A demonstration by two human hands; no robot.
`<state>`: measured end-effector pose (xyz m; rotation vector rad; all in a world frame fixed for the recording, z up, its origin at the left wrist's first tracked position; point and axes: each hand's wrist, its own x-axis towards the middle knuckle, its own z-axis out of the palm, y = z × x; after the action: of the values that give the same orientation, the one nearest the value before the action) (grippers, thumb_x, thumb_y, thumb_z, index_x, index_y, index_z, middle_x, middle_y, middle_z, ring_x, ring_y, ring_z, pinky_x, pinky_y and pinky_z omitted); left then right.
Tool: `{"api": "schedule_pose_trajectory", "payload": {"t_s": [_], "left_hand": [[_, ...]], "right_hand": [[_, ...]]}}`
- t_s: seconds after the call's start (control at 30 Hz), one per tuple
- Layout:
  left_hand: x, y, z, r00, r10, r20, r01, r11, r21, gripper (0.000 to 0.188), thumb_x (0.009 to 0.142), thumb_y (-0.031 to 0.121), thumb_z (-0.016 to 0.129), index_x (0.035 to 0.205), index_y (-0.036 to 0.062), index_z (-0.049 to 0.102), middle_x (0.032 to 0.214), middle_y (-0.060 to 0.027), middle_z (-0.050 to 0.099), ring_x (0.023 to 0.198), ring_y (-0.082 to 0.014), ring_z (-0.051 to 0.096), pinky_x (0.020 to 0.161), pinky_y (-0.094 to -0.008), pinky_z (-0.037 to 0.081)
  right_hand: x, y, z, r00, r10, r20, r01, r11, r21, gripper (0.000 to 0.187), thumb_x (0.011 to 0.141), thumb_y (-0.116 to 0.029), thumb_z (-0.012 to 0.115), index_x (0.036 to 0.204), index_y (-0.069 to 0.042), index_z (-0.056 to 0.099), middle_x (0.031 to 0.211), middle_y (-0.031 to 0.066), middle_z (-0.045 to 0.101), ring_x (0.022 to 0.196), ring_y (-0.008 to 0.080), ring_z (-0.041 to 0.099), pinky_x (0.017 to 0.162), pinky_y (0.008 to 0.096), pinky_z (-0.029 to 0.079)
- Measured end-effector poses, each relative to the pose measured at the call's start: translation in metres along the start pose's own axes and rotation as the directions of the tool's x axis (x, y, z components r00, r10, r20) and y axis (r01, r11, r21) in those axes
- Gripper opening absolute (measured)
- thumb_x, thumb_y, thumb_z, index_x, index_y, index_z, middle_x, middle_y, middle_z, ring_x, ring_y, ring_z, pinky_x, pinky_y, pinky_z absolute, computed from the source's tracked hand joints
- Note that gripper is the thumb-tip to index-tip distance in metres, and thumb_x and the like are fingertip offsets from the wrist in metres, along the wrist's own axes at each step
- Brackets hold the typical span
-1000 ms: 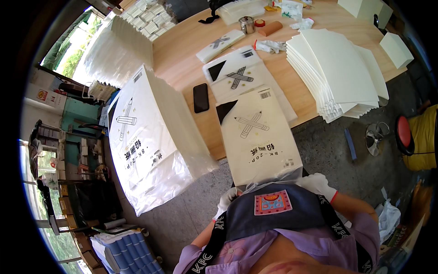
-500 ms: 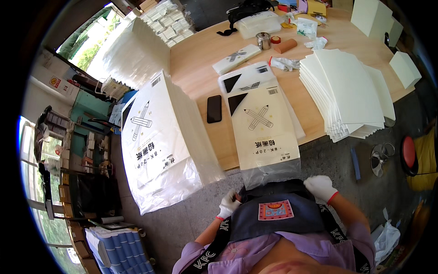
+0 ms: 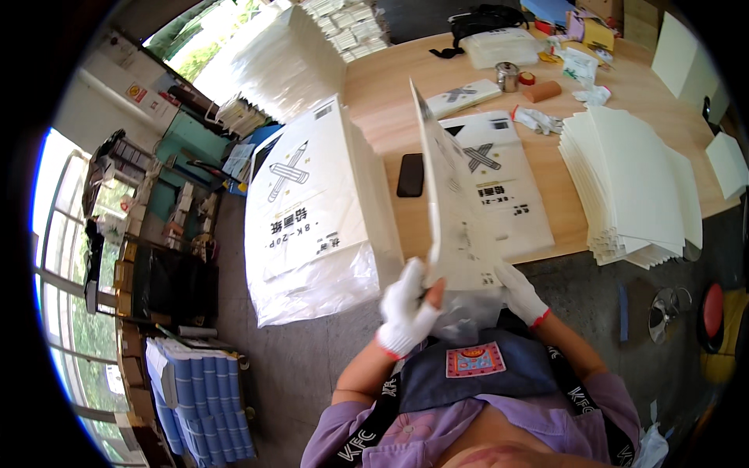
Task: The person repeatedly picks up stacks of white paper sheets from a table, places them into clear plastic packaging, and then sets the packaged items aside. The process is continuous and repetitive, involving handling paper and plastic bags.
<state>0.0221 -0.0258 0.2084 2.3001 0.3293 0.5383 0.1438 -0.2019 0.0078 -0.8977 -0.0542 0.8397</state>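
Note:
A pack of drawing paper [image 3: 468, 234] in a clear plastic sleeve stands tilted above the front edge of the table, its left side raised. My left hand [image 3: 409, 308], in a white glove with a bare fingertip or two showing, grips its lower left edge. At its lower right corner, my gloved right hand [image 3: 521, 292] holds on, some fingers hidden behind the sleeve. The loose plastic end hangs toward my apron. Under and behind it lies another printed pack [image 3: 515, 187] flat on the table. A tall stack of finished-looking packs [image 3: 300, 203] stands to the left.
A black phone [image 3: 410, 175] lies between the stack and the packs. Fanned white sheets [image 3: 632, 179] are piled at the right. Farther back are a spare glove [image 3: 537, 121], a metal canister [image 3: 507, 76], a brown roll [image 3: 542, 91] and a wrapped stack [image 3: 285, 66].
Both hands have come up from my waist onto the upper pack. Its left side has been lifted and it now stands tilted off the pack below. The view has shifted.

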Motion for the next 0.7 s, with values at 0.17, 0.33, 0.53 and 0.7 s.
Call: {"api": "schedule_pose_trajectory", "payload": {"t_s": [0.17,0.33,0.53,0.7], "left_hand": [[0.002,0.01,-0.099,0.68,-0.28,-0.678,-0.093,0.884,-0.458,0.019,0.088,0.002,0.049,0.107,0.0027,0.053,0.087,-0.0013,0.054,0.07,-0.007,0.05,0.061,-0.0173,0.041],[0.016,-0.068,-0.198,0.67,-0.268,-0.692,-0.069,0.906,-0.418,0.012,0.092,0.013,0.047,0.094,0.0024,0.052,0.081,-0.0025,0.052,0.076,-0.0096,0.051,0.068,-0.0228,0.044],[-0.006,-0.136,-0.187,0.743,-0.33,-0.582,0.374,0.926,-0.048,0.039,0.097,0.022,0.046,0.124,-0.0052,0.05,0.114,-0.0161,0.06,0.102,-0.0187,0.058,0.088,-0.0293,0.045],[0.001,-0.187,-0.171,0.706,-0.099,-0.701,0.042,0.994,-0.098,0.043,0.101,0.028,0.039,0.13,-0.0043,0.045,0.119,-0.0181,0.058,0.11,-0.019,0.054,0.095,-0.0302,0.041]], "right_hand": [[0.05,-0.079,0.134,0.936,-0.093,0.339,0.176,0.958,-0.224,0.041,0.097,-0.028,0.05,0.123,0.003,0.055,0.112,0.0052,0.061,0.101,0.0105,0.055,0.085,0.0259,0.043],[0.084,-0.108,0.232,0.871,0.041,0.49,0.308,0.731,-0.608,0.041,0.093,-0.042,0.055,0.092,-0.002,0.062,0.073,-0.0011,0.061,0.066,0.008,0.057,0.058,0.0259,0.043],[0.08,-0.104,0.247,0.783,-0.368,0.502,0.58,0.139,-0.803,0.048,0.089,-0.042,0.06,0.108,0.002,0.053,0.101,0.0208,0.063,0.094,0.0286,0.063,0.08,0.0367,0.051],[0.074,-0.051,0.261,0.499,-0.457,0.737,0.81,-0.058,-0.584,0.06,0.092,-0.036,0.055,0.138,-0.003,0.035,0.145,0.0349,0.019,0.132,0.0489,0.029,0.107,0.048,0.031]]}}
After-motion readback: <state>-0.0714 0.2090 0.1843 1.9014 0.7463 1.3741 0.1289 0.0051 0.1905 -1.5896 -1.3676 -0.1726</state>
